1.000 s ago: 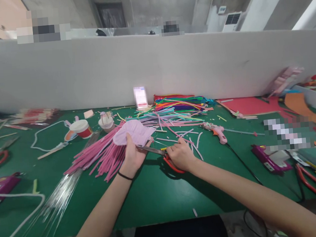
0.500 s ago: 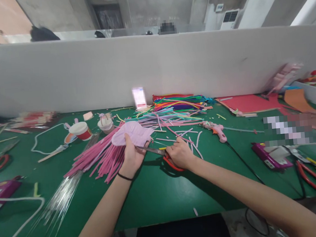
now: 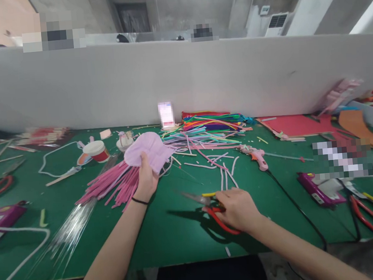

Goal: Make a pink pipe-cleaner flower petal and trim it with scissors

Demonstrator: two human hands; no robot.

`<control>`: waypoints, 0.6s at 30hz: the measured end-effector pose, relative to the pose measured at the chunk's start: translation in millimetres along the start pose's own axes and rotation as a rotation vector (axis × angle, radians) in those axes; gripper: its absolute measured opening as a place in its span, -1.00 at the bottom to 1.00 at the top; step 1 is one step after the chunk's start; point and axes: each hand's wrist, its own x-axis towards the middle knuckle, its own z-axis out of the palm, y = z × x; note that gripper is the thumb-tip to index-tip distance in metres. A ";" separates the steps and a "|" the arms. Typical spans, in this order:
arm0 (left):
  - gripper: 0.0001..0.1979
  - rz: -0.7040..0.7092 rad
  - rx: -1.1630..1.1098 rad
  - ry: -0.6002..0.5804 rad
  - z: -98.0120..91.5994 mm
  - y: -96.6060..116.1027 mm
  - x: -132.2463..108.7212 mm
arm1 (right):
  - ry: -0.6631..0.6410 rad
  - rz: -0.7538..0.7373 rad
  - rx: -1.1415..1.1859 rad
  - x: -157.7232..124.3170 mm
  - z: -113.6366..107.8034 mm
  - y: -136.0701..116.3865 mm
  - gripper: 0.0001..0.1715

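My left hand [image 3: 148,178] holds up a light pink, heart-like fuzzy piece [image 3: 151,149], its thumb pressed on the front. My right hand [image 3: 238,207] is wrapped round the red and yellow handles of a pair of scissors [image 3: 194,198]. The blades point left above the green table, apart from the pink piece. Behind my left hand a bundle of darker pink pipe cleaners [image 3: 112,183] lies on the table. Cut pale pipe cleaner pieces [image 3: 222,176] are strewn beyond the scissors.
A pink glue gun [image 3: 258,157] lies right of centre, its black cord trailing forward. Coloured pipe cleaners [image 3: 211,122] are heaped by the partition, near a propped phone [image 3: 166,114]. Purple power strips [image 3: 318,191] and more scissors [image 3: 372,215] are at the right, a paper cup [image 3: 98,152] at left.
My right hand has drawn the scissors back toward me and to the right, away from the pink piece. My left hand has lifted the piece slightly up and left.
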 end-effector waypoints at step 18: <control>-0.68 -0.171 0.192 0.037 3.4 -4.4 -16.2 | 0.010 0.290 0.458 102.0 14.2 21.0 -0.65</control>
